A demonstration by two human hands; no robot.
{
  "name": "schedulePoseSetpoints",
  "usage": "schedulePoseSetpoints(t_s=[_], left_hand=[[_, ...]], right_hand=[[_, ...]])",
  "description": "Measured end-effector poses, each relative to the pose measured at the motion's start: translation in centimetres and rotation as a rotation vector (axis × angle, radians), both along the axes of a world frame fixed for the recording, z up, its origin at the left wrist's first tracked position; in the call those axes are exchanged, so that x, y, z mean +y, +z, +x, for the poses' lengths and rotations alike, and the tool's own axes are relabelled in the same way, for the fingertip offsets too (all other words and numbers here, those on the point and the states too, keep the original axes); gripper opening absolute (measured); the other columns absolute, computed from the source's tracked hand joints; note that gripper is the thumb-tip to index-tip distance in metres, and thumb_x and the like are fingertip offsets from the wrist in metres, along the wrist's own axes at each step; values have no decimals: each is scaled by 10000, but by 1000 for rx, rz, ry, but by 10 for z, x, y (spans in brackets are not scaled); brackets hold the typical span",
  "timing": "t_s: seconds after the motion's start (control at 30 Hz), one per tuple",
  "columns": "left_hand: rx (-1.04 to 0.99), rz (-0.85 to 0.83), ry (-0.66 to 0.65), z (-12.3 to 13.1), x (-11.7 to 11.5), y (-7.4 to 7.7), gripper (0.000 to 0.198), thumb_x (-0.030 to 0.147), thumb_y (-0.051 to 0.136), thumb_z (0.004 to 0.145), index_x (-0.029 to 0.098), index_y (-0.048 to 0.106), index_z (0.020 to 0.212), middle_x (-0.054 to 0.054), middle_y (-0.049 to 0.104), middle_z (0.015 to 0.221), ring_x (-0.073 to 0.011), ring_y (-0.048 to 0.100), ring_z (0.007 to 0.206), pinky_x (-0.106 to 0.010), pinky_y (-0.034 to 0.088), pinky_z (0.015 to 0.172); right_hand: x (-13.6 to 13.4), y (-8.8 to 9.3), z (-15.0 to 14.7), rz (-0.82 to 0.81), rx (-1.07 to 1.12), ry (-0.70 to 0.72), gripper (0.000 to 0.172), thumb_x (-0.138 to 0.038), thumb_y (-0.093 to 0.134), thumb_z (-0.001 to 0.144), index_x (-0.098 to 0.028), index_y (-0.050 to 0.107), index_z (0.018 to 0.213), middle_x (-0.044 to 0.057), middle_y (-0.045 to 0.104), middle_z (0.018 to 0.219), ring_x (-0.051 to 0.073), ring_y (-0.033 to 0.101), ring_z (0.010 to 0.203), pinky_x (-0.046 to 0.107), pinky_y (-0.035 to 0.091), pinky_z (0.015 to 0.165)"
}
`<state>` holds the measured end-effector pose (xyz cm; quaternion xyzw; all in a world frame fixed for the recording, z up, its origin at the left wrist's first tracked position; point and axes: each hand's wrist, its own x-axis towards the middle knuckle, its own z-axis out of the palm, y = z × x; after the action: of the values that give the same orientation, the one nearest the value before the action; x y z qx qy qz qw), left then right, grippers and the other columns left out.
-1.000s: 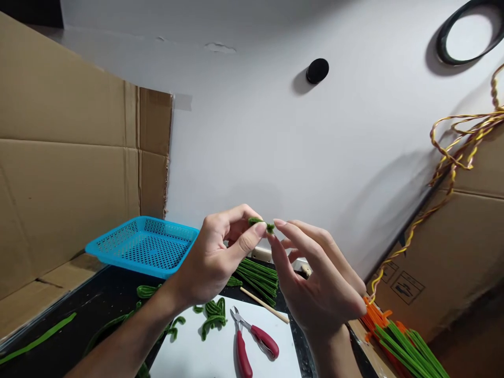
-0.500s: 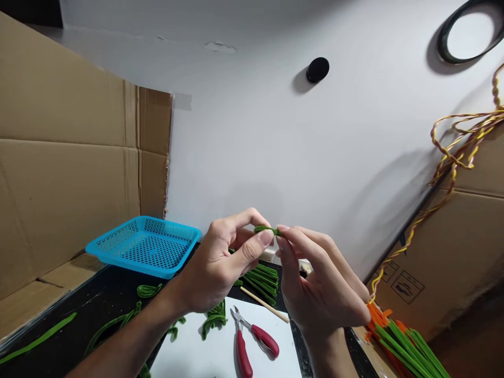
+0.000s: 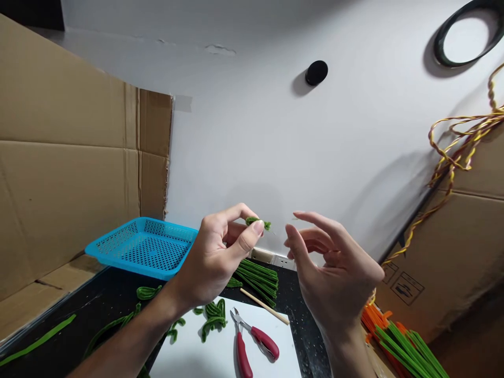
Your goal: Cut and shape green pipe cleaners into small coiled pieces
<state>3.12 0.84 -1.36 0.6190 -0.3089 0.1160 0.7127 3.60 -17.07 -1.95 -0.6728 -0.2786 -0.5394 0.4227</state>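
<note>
Delicately, the left hand (image 3: pixel 220 253) pinches a fuzzy green piece (image 3: pixel 252 221) while the right hand (image 3: pixel 334 265), spread and empty, hangs across open room from its edge.

Left grip (image 3: pixel 221 253) pinching, right grip (image 3: pixel 337 265) nearby, loosely curled, unpinched

A person's two bare hands and forearms. The left hand (image 3: pixel 222 252) has a sturdy thumb, creased at the knuckle, with a smooth, rounded thumbnail (image 3: pixel 259 226). The left forearm (image 3: pixel 145 320) is bare as far as the view reaches. The right hand (image 3: pixel 334 268) has slender, tapering fingers; their nails are probably short, though too small to judge. The right forearm (image 3: pixel 348 349) is likewise bare.
</note>
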Motion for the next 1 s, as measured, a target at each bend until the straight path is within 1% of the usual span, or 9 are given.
schedulePoseSetpoints(t_s=[0.1, 0.2, 0.3, 0.33, 0.4, 0.47, 0.6, 0.8, 1.0], left_hand=[[15, 2, 12, 2, 0, 0, 388, 492, 696, 957, 162, 552, 814, 95, 269, 544, 17, 227, 463, -72, 210, 408], [28, 10, 13, 3, 1, -1, 417, 496, 684, 964, 156, 524, 784, 92, 257, 558, 17, 235, 466, -72, 217, 412], [32, 21, 31, 3, 2, -1, 443, 495, 681, 965, 150, 501, 754, 79, 285, 577, 11, 265, 488, -77, 234, 422], [32, 22, 35, 3, 2, -1, 453, 502, 674, 967, 148, 497, 747, 75, 298, 579, 10, 275, 491, -78, 239, 425], [35, 22, 32, 3, 2, -1, 456, 512, 666, 970, 148, 504, 749, 73, 316, 573, 9, 287, 488, -80, 242, 426], [45, 21, 12, 3, 1, 0, 446, 507, 670, 970, 150, 510, 755, 78, 311, 557, 11, 278, 476, -79, 239, 425], [44, 36, -28, 0, 0, -1, 402, 445, 683, 975, 146, 522, 758, 82, 320, 548, 14, 277, 482, -68, 258, 441], [10, 131, -61, -2, 2, 0, 344, 510, 572, 1025, 179, 652, 981, 71, 388, 593, -7, 326, 524, -81, 286, 454], [43, 257, -19, 5, 3, -1, 378, 529, 573, 1020, 173, 626, 906, 66, 436, 613, 4, 367, 535, -60, 332, 489]], right_hand=[[-3, 5, -2, -158, -40, 20, 244, -90, 735, 952, -193, 739, 1173, -18, 707, 911, 29, 649, 714, 156, 579, 641], [0, 7, -7, -281, -117, -13, 86, -84, 747, 945, -169, 742, 956, -28, 688, 871, 5, 594, 671, 144, 514, 600], [3, 7, -8, -271, -185, -94, 113, -101, 763, 946, -163, 708, 868, -69, 617, 687, -7, 522, 552, 171, 449, 554], [3, 6, -8, -268, -183, -96, 79, -97, 761, 946, -163, 719, 934, -67, 633, 713, -7, 531, 555, 171, 463, 568], [3, 5, -6, -270, -150, -52, 182, -89, 751, 950, -159, 725, 1116, -38, 695, 877, -4, 589, 627, 154, 529, 637], [3, 3, -5, -273, -114, -3, 232, -87, 743, 955, -159, 721, 1174, -23, 712, 969, -4, 618, 679, 134, 559, 669], [4, 1, -4, -286, -129, -2, 124, -80, 712, 974, -167, 748, 1054, -27, 721, 939, 11, 633, 710, 134, 556, 660], [4, 1, -1, -268, -167, -33, 123, -65, 697, 979, -160, 736, 1046, -24, 720, 905, 14, 630, 708, 130, 552, 648], [2, -4, 7, -314, -143, -30, 89, -92, 699, 988, -168, 718, 1031, -27, 710, 894, 13, 611, 689, 141, 547, 636]])
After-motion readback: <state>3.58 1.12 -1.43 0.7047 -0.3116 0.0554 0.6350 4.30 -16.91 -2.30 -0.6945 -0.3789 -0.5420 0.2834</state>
